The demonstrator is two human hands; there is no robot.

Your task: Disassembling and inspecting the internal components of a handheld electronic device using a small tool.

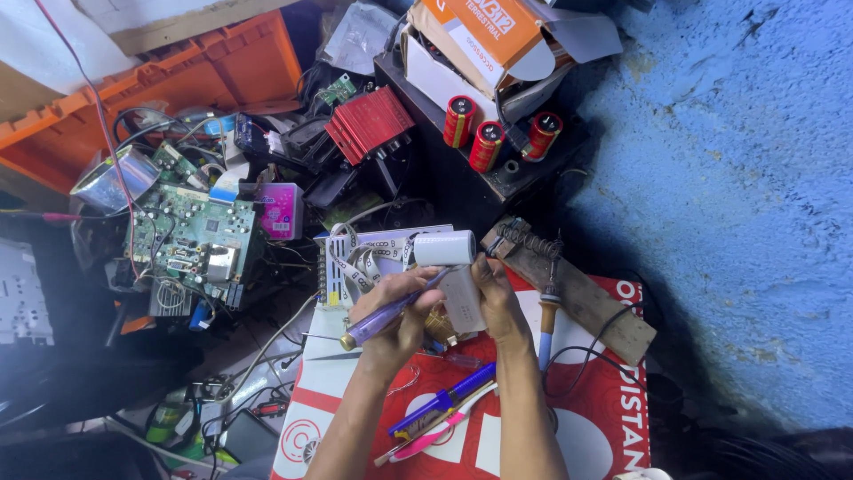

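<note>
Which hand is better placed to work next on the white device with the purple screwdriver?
The left hand, probably. It already grips the purple screwdriver, whose tip points toward the white device. The right hand holds that device, so it seems better kept as support.

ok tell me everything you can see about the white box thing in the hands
The white device looks like smooth plastic: a cylinder-shaped top end joined to a flat rectangular body, which tilts toward the camera. The right hand grips its side, thumb on the body. The left hand holds a translucent purple screwdriver whose tip meets the body just below the cylinder. It is held above a red and white printed sheet, beside a soldering iron.
</note>
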